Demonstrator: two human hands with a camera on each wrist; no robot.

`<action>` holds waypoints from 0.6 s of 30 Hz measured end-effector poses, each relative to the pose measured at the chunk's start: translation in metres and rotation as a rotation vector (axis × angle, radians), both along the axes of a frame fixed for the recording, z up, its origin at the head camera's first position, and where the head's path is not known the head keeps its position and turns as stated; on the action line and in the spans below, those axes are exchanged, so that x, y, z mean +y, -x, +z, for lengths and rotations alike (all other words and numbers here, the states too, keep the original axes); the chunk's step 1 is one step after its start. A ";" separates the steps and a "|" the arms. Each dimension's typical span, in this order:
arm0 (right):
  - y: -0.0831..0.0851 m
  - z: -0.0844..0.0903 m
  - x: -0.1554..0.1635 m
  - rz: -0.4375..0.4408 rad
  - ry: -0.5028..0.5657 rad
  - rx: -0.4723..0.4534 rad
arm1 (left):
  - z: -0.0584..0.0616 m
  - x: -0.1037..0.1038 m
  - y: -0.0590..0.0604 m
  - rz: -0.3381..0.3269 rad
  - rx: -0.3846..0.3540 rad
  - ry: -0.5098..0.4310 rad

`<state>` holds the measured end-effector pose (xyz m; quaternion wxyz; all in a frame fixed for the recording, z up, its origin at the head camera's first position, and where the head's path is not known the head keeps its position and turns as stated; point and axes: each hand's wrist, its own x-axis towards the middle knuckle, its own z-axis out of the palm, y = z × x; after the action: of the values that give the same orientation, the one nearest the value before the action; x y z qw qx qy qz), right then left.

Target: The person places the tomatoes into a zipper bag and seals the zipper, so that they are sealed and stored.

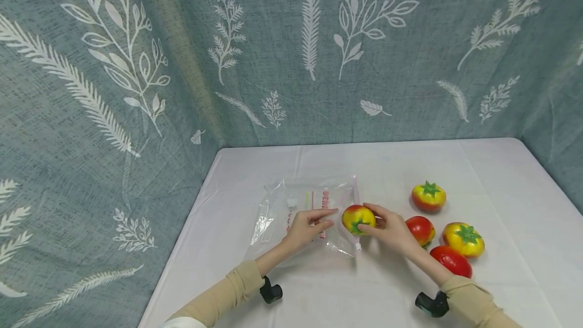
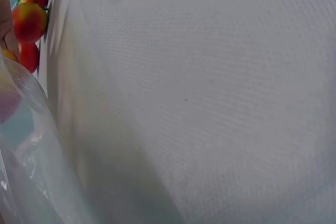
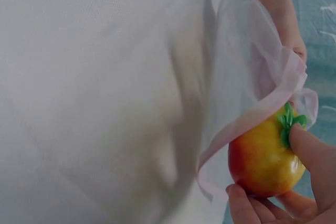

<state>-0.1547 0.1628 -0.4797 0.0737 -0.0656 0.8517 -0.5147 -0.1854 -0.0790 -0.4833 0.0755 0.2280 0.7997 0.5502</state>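
Observation:
A clear zip bag [image 1: 279, 197] with red print lies on the white table, its pink-edged mouth toward the right. My left hand [image 1: 304, 228] pinches the bag near that mouth; in the right wrist view the pink strip [image 3: 257, 111] is lifted and the mouth gapes. My right hand [image 1: 392, 229] grips a glossy yellow-and-red toy tomato [image 1: 358, 219] with a green leafy top, thumb against the leaves and fingers beneath. The tomato [image 3: 265, 156] is right at the bag's mouth, partly behind the pink strip. The left fingertips are blurred behind plastic in the right wrist view.
To the right of my right hand lie several more toy tomatoes, among them a yellow-red one [image 1: 428, 197] at the back and a red one [image 1: 451, 261] near my forearm. A blue-green leaf-patterned curtain [image 1: 319, 105] hangs behind the white table [image 1: 387, 161].

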 end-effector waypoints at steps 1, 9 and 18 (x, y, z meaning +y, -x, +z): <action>0.000 -0.001 -0.001 0.003 0.003 -0.001 | -0.004 0.000 0.002 0.004 -0.011 -0.002; 0.001 -0.007 -0.010 0.009 0.021 -0.010 | -0.008 -0.003 0.004 -0.011 -0.023 -0.022; -0.001 -0.010 -0.017 0.010 0.019 -0.026 | -0.007 -0.002 0.003 -0.014 -0.055 -0.028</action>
<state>-0.1535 0.1458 -0.4898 0.0869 -0.0639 0.8453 -0.5233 -0.1879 -0.0806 -0.4906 0.0983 0.2195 0.7879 0.5669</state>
